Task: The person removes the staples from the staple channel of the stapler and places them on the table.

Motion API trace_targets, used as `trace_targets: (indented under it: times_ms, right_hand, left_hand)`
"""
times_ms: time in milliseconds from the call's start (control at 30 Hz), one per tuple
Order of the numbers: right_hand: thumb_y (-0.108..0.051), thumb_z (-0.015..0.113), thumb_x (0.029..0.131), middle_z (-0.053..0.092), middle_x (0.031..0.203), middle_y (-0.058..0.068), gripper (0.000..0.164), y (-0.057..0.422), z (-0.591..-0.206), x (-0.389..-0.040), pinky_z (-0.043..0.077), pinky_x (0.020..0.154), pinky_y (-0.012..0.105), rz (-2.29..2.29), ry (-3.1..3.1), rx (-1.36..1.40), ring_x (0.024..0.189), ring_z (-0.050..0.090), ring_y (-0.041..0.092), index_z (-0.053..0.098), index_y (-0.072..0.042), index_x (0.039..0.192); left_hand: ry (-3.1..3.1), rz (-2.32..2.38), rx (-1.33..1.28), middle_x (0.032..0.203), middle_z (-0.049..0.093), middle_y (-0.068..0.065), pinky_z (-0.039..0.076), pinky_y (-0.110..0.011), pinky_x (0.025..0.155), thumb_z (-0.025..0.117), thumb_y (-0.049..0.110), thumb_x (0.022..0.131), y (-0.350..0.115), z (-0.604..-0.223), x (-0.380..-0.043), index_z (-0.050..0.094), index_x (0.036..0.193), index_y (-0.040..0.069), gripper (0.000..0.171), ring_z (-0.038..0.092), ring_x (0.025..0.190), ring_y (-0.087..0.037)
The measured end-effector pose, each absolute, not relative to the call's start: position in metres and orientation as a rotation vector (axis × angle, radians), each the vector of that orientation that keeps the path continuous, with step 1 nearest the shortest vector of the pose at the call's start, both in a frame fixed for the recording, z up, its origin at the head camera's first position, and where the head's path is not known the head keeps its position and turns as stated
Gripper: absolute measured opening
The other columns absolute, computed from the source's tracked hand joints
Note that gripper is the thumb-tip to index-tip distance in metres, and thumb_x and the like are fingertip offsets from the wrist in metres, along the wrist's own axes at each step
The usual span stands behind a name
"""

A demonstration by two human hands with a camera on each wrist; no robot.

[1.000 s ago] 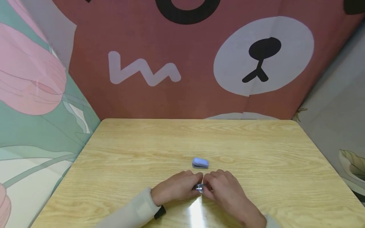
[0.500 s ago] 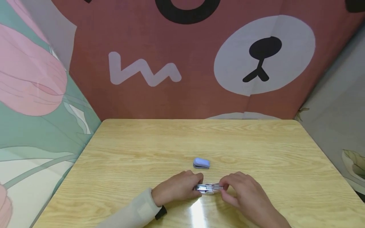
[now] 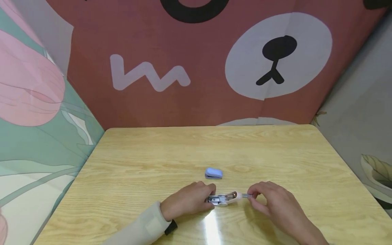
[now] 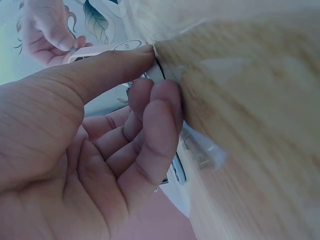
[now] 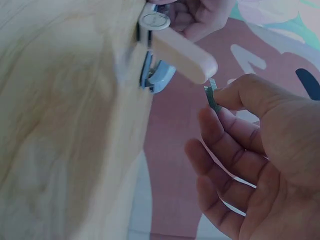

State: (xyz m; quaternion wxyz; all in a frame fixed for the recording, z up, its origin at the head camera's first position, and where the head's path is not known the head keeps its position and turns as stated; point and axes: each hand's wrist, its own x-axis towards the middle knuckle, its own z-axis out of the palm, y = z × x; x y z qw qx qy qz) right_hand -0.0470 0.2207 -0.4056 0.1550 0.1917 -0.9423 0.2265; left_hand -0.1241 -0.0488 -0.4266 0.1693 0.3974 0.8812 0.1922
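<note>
1. Currently, by the left hand (image 3: 187, 201) the end of the pink stapler (image 3: 219, 199) is gripped low over the table (image 3: 147, 153); whether the table is touched cannot be told. The fingers are curled and the thumb is laid along the side. Because only one end is held, the stapler could be twisted or tipped if it were tugged from the other.
2. Beyond the hands, the blue stapler (image 3: 213, 173) is left lying on the table, near but gripped by neither. It could be knocked by a careless forward swing, though this is judged a minor risk.
3. The lid (image 5: 182, 55) is spread away from the body. If it were pushed inward, a fingertip could be nipped; if it were forced outward, the hinge might be strained.
4. By the lid's tip, a thin metal strip (image 3: 246, 195) is seen; whether it is touching cannot be told. It could be bent by too hard a pinch, or snagged by a crooked pull.
5. In the right hand (image 3: 278, 205) the strip is pinched between thumb and forefinger, the remaining fingers being loosely bent. With so little surface held, it could easily be dropped.
</note>
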Motion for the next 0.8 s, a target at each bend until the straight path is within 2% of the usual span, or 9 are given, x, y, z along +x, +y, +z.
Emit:
trace_targets:
  times_ms: [133, 367, 600, 800]
  right_hand:
    - [-0.015, 0.085, 0.084, 0.058, 0.083, -0.029, 0.023, 0.223, -0.411, -0.052, 0.047, 0.061, 0.024, 0.643, -2.808, 0.494, 0.075, 0.056, 0.002, 0.069, -0.032, 0.088]
    - [-0.021, 0.085, 0.086, 0.063, 0.088, -0.026, 0.015, 0.224, -0.426, -0.062, 0.052, 0.067, 0.028, 0.598, -2.949, 0.516, 0.077, 0.058, -0.003, 0.074, -0.029, 0.091]
    - [-0.025, 0.085, 0.086, 0.056, 0.078, -0.026, 0.012, 0.222, -0.432, -0.066, 0.047, 0.060, 0.025, 0.535, -3.021, 0.475, 0.067, 0.049, -0.005, 0.074, -0.029, 0.089]
    - [-0.024, 0.086, 0.085, 0.054, 0.074, -0.026, 0.016, 0.220, -0.433, -0.069, 0.045, 0.059, 0.028, 0.495, -3.084, 0.444, 0.065, 0.046, -0.004, 0.071, -0.030, 0.086]
  left_hand:
    - [2.507, 0.555, 1.119, 0.069, 0.053, 0.012, 0.038, -0.017, 0.049, 0.079, 0.020, 0.093, -0.050, -0.426, -0.125, 0.062, 0.098, 0.015, 0.018, 0.042, 0.053, 0.000]
    - [2.505, 0.553, 1.113, 0.067, 0.052, 0.013, 0.037, -0.018, 0.049, 0.079, 0.019, 0.092, -0.049, -0.426, -0.125, 0.060, 0.096, 0.016, 0.019, 0.042, 0.052, -0.001]
    - [2.507, 0.553, 1.092, 0.067, 0.052, 0.012, 0.037, -0.018, 0.050, 0.079, 0.020, 0.092, -0.049, -0.426, -0.125, 0.060, 0.095, 0.017, 0.020, 0.043, 0.054, -0.002]
    - [2.517, 0.540, 1.086, 0.067, 0.051, 0.012, 0.037, -0.018, 0.051, 0.080, 0.021, 0.091, -0.050, -0.425, -0.123, 0.059, 0.095, 0.017, 0.022, 0.042, 0.055, -0.002]
